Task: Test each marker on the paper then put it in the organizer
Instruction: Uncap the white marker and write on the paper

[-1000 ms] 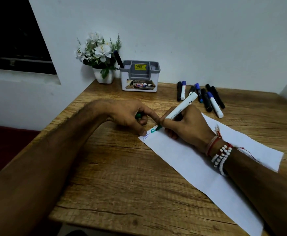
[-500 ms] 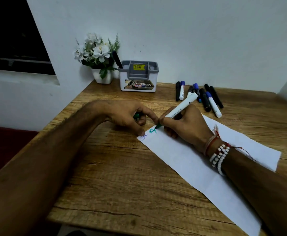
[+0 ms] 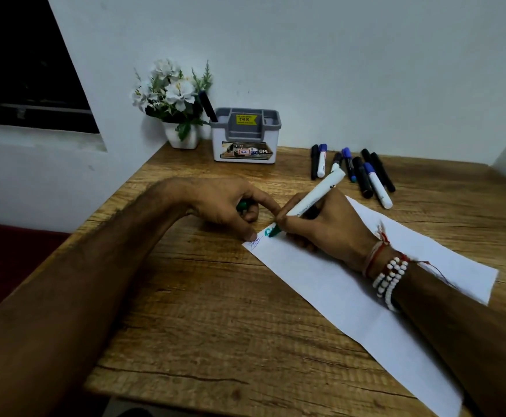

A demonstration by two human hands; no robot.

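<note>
My right hand (image 3: 326,227) grips a white-bodied green marker (image 3: 314,197) with its tip touching the near-left corner of a long white paper (image 3: 350,299), where a green mark sits beside a small blue scribble. My left hand (image 3: 227,203) is curled around the green cap (image 3: 242,205), and its thumb presses down the paper's corner. A white organizer (image 3: 244,145) with a grey top stands at the back against the wall, with one dark marker (image 3: 208,105) leaning in its left slot. Several black and blue-capped markers (image 3: 354,170) lie loose behind my right hand.
A white pot of white artificial flowers (image 3: 173,97) stands left of the organizer in the corner. The wooden table (image 3: 215,311) ends at its left and near edges. A dark window opening is on the left wall.
The marker tip has kept moving over the paper's corner and the green mark has grown. My left hand has stayed put, holding the cap and the paper.
</note>
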